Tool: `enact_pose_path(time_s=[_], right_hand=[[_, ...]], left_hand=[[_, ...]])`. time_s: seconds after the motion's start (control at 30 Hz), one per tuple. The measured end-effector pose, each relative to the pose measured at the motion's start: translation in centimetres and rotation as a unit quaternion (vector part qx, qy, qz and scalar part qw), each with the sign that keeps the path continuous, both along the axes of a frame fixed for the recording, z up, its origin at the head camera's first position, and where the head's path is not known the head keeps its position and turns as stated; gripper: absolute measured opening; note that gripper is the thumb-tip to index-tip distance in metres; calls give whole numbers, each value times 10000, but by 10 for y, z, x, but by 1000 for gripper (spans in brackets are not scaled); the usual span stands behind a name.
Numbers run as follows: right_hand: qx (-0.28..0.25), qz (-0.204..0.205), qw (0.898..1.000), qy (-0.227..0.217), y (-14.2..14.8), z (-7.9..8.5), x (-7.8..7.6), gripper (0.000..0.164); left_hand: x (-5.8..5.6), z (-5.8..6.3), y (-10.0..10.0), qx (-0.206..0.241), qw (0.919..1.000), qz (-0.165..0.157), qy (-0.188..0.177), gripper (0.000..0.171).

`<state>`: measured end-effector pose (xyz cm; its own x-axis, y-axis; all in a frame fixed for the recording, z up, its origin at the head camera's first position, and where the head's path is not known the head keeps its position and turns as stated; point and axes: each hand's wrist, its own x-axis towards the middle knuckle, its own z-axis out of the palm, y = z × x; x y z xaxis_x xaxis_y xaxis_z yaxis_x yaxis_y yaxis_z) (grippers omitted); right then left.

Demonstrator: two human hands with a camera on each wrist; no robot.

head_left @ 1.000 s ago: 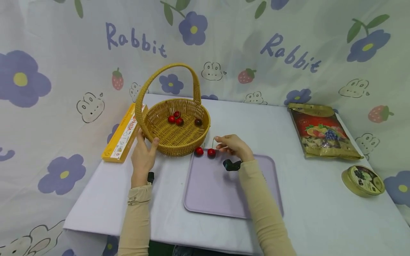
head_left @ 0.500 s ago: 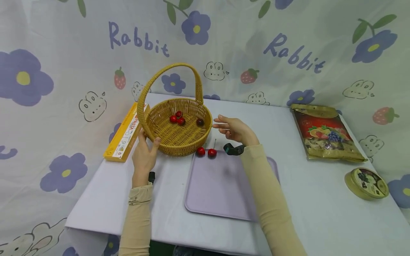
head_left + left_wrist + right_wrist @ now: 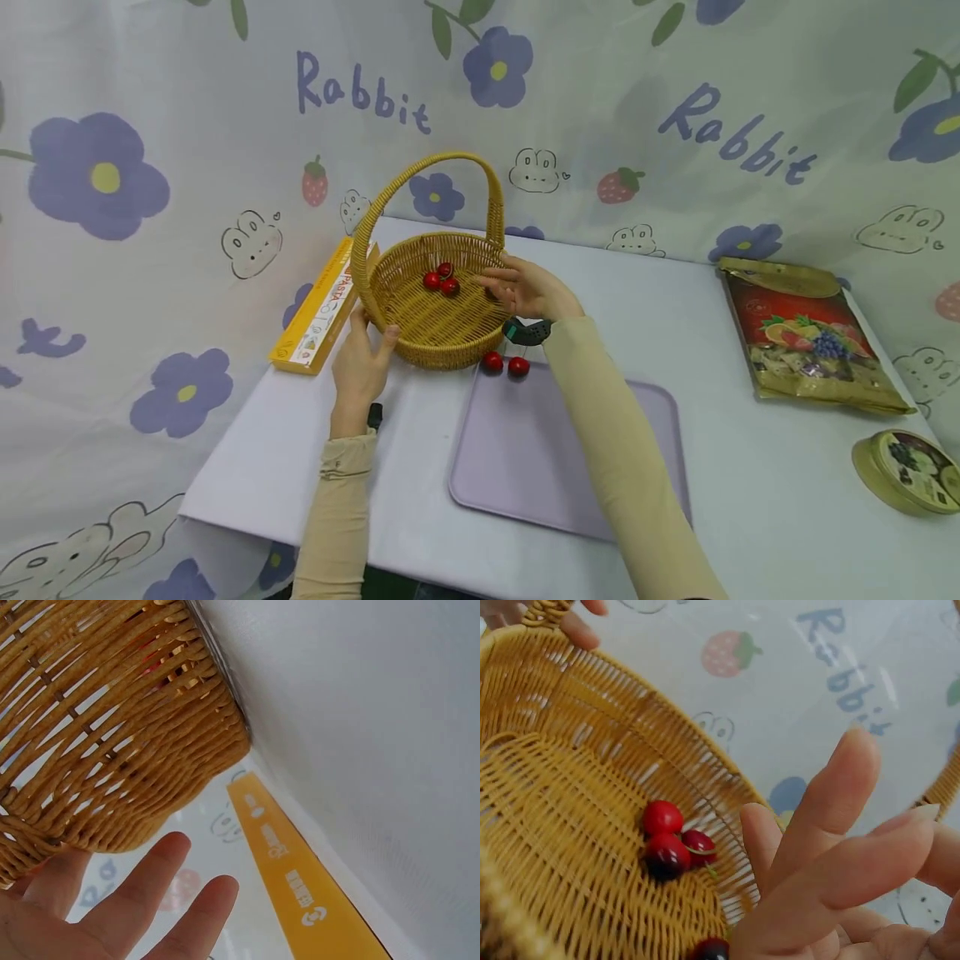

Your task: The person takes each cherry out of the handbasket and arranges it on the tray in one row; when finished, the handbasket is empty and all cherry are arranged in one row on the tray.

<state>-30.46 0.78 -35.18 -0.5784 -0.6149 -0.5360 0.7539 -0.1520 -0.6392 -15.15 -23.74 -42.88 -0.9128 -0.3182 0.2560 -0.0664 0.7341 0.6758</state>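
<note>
A woven wicker basket (image 3: 442,333) with a tall arched handle stands at the table's back left. Three red cherries (image 3: 662,817) lie together inside it, and a darker cherry (image 3: 711,950) sits apart, partly hidden by my right hand. My left hand (image 3: 358,371) rests against the basket's outer left side, its fingers (image 3: 202,919) extended in the left wrist view. Over the right part of the basket, my right hand (image 3: 536,292) has loosely extended fingers and nothing visible in them. Two red cherries, a left one (image 3: 492,362) and a right one (image 3: 518,367), lie at the tray's back left corner.
The shallow lilac tray (image 3: 525,458) lies in front of the basket, partly under my right forearm. A yellow pasta box (image 3: 315,321) lies left of the basket. To the right are a red and gold packet (image 3: 813,333) and a round gold tin (image 3: 903,471). A printed cloth hangs behind.
My right hand has left the right cherry's stem on the tray and moved up and left over the basket. My left hand stays by the basket. The head view has swung left.
</note>
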Motion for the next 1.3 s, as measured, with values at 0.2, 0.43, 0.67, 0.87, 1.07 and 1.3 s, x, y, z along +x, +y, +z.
enact_pose_path(time_s=[0.2,0.43,0.67,0.87,1.07,1.3], right_hand=[[217,95,9991,-351,-31,-6,-14,61],[523,137,9964,-648,-61,-19,-30,60],[857,356,9944,-501,-87,-25,-41,64],[945,378,9929,-615,-106,-24,-45,63],[930,379,9927,-663,-122,-26,-51,69],[891,183,9902,-1056,-137,-39,-56,63]], left_hand=[[-2,-2,0,-108,9999,-2,34,102],[0,-3,-1,-172,9998,-22,104,99],[0,-1,3,-132,9998,83,97,108],[-3,3,2,-248,9996,88,131,111],[-4,6,0,-285,9993,122,190,111],[-2,3,2,-226,9996,178,1,115]])
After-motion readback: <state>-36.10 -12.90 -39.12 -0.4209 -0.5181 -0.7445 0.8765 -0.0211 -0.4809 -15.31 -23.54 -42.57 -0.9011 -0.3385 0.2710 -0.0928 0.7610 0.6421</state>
